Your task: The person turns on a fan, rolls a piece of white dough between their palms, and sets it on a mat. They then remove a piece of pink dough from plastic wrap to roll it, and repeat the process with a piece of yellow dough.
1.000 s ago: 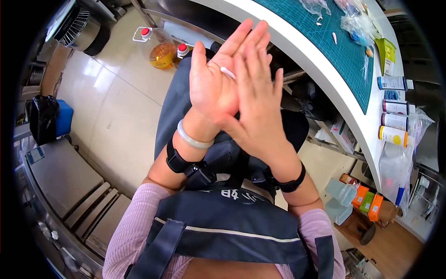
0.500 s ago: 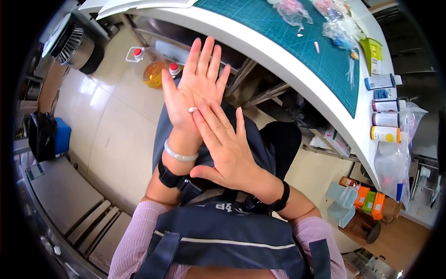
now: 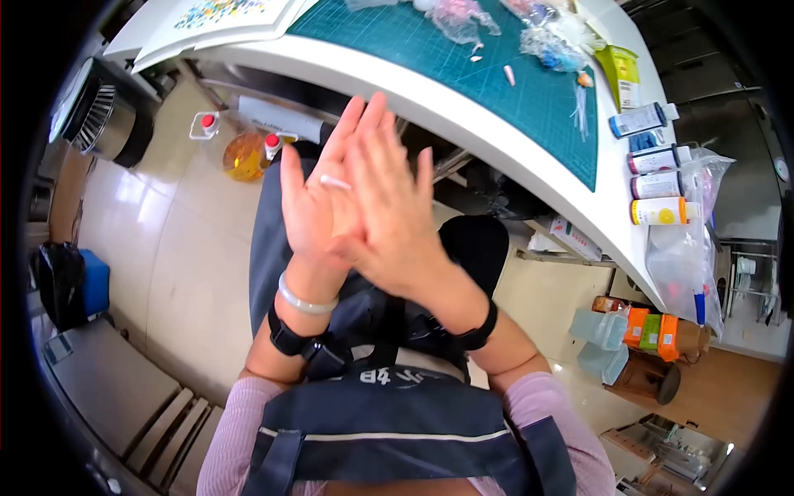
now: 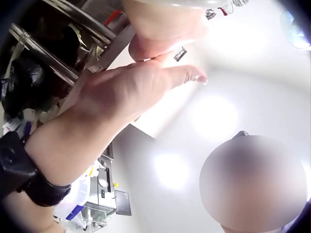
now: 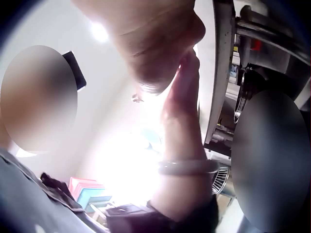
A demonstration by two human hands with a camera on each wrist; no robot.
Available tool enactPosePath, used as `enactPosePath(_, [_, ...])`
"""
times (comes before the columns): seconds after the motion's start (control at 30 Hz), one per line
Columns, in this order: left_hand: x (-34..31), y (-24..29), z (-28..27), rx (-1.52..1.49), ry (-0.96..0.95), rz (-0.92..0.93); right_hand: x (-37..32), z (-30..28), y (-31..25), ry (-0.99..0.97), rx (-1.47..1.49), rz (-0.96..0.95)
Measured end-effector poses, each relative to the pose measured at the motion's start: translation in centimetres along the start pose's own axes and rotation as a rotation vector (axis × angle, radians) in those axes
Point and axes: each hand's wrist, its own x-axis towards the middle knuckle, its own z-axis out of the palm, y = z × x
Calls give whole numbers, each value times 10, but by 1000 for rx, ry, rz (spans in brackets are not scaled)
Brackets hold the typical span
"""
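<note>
The left hand point(image 3: 313, 217) lies palm up above the lap, its fingers straight. On its palm rests a small pale stick point(image 3: 335, 181) of soft-looking material, thicker at one end. Flat across that palm and its fingers lies the right hand point(image 3: 395, 219), blurred, fingers straight; its edge is close beside the stick. In the left wrist view the right hand point(image 4: 121, 90) meets the heel of the left hand point(image 4: 165, 24). The right wrist view has the two hands pressed together, the stick hidden. A pale bracelet point(image 3: 306, 299) circles the left wrist.
A curved white table point(image 3: 397, 68) carries a green cutting mat point(image 3: 546, 124). On it lie a similar pale stick point(image 3: 509, 75) and clear plastic wraps point(image 3: 463, 21). Several small bottles point(image 3: 657, 183) line the right edge. An oil jug point(image 3: 242, 157) stands on the floor.
The right hand slid back toward the left wrist, then forward again over the palm. The stick turned and shifted on the palm. The head view swung, showing more of the table's left side.
</note>
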Motion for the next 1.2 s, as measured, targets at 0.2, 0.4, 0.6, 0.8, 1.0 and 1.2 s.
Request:
enactPosePath(0.2, [1, 3, -2, -57, -56, 11, -5, 1, -5, -1, -47, -51])
enactPosePath(0.4, [1, 15, -7, 125, 51, 122, -28, 9, -24, -165, 4, -84])
enactPosePath(0.6, [1, 3, -12, 104, 17, 48, -13, 12, -12, -75, -15, -86])
enactPosePath(0.8, [1, 7, -14, 40, -17, 24, -18, 11, -21, -62, -38, -31])
enactPosePath(1.0, [-1, -2, 2, 10, -57, -54, -2, 18, 11, 136, -21, -220])
enactPosePath(1.2, [3, 12, -10, 121, 8, 72, -23, 11, -39, -99, 102, -125])
